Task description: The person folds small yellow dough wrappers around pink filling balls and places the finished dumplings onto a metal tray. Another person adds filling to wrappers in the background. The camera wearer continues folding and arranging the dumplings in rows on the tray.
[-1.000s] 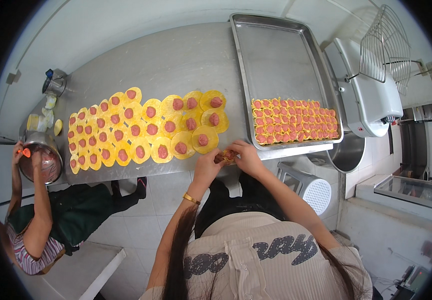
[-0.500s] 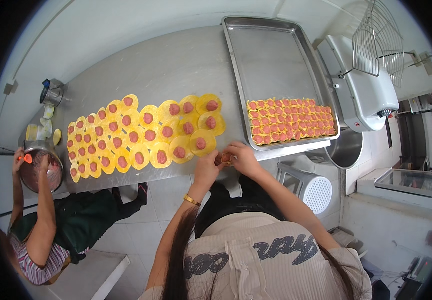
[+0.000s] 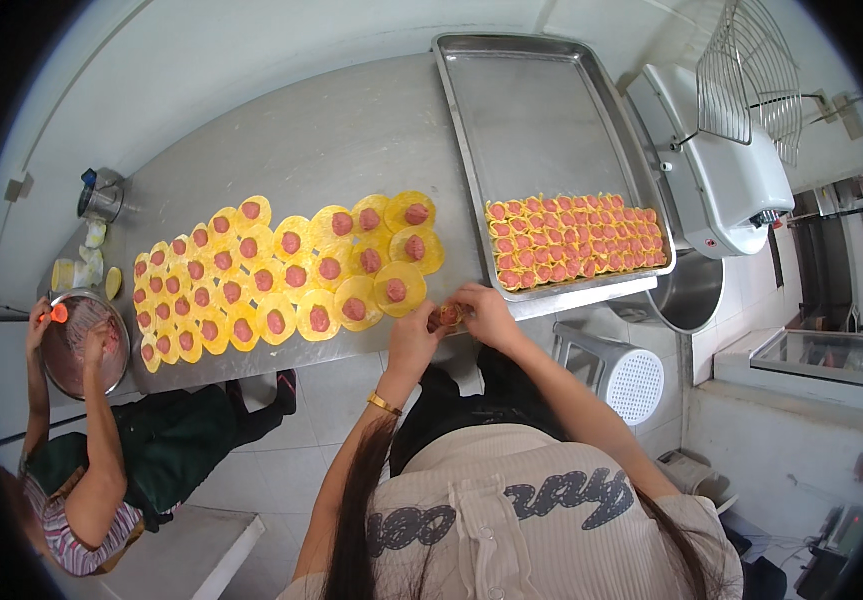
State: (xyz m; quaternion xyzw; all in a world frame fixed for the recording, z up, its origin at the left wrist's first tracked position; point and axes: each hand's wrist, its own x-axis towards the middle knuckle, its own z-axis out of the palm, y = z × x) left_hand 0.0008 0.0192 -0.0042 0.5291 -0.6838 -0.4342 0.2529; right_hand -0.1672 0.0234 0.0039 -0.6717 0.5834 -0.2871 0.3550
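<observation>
Over the front edge of the steel table, my left hand (image 3: 416,338) and my right hand (image 3: 484,314) meet with their fingers closed around one small dumpling (image 3: 449,315). Its yellow wrapper is gathered about a pink meat filling, partly hidden by my fingers. Just beyond my left hand lie round yellow wrappers (image 3: 399,289), overlapping in rows, each with a lump of pink filling in the middle. To the right of my hands, a metal tray (image 3: 542,110) holds several tight rows of open-topped dumplings (image 3: 577,240) at its near end.
At the far left a co-worker's hand (image 3: 100,338) is in a metal bowl (image 3: 64,368) of pink filling; their other hand holds an orange-handled tool (image 3: 59,313). A white machine (image 3: 717,165) and wire racks (image 3: 742,80) stand right of the tray. A stool (image 3: 635,387) stands below.
My hands stay together at the same place, the dumpling turned slightly between my fingers. The co-worker's hand has shifted within the bowl. The whole view has moved slightly.
</observation>
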